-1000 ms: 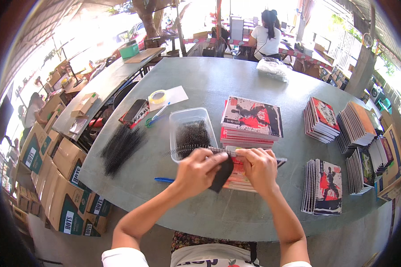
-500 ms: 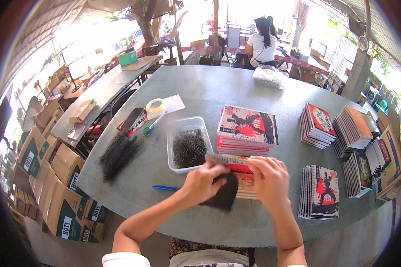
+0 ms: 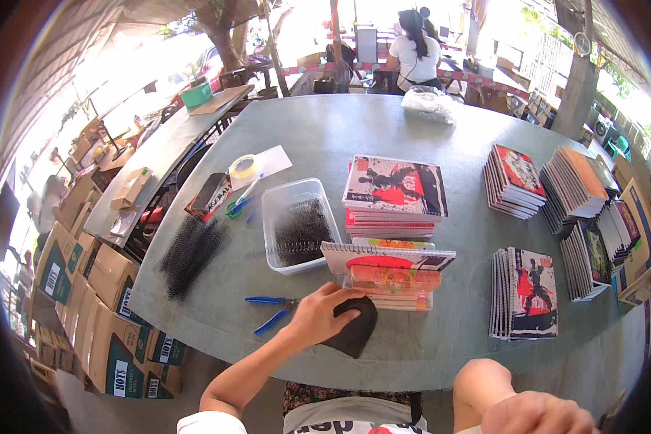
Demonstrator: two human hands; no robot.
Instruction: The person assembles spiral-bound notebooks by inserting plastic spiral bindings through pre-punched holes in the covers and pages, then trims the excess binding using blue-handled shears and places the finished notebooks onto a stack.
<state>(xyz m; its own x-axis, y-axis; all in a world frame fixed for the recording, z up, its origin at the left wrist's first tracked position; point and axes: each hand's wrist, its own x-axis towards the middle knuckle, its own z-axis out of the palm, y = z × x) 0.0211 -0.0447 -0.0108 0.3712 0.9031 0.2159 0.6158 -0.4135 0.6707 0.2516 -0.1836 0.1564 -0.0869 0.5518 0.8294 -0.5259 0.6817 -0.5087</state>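
A spiral-bound notebook (image 3: 362, 254) stands on edge, spine up, against a stack of orange-patterned notebooks (image 3: 394, 293). A blurred dark wire coil (image 3: 267, 252) juts left from the level of its spine, over the clear plastic tub (image 3: 269, 217) of black coils (image 3: 300, 231). My left hand (image 3: 322, 312) lies at the notebook's lower left, over a black rounded flat piece (image 3: 358, 336), thumb and fingers apart. Blue-handled pliers (image 3: 266, 300) lie beside that wrist. My right hand (image 3: 535, 416) is low at the right, off the table, its fingers blurred.
Behind stands a tall notebook stack (image 3: 394, 189); more stacks (image 3: 524, 293) fill the right side. Loose black coils (image 3: 192, 253), tape (image 3: 244, 168) and green-handled scissors (image 3: 235, 207) lie left. Cardboard boxes (image 3: 101, 325) stand beside the table. A person (image 3: 416, 54) is at the far table.
My right hand has left the notebook and swung down to the lower right. My left hand has lowered slightly. The notebook now stands upright, and the pliers show more fully.
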